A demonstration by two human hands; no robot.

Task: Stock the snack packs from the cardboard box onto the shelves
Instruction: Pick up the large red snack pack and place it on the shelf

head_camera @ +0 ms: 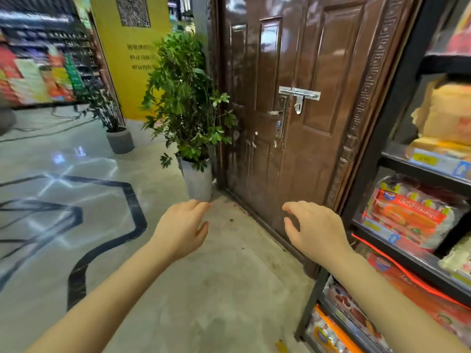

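Observation:
Both of my hands are stretched out in front of me over the floor, holding nothing. My left hand (182,229) has relaxed, slightly bent fingers and hovers near the plant pot. My right hand (314,229) is also loosely spread, in front of the brown door. Black shelves (420,171) at the right edge carry snack packs: an orange and red pack (410,215) on a middle shelf, more packs (339,324) lower down. No cardboard box is in view.
A brown double door (288,118) with a silver bolt (299,94) stands straight ahead. A leafy plant in a grey pot (197,182) sits left of the door, a second pot (119,140) farther back. Glossy floor with black lines spreads left.

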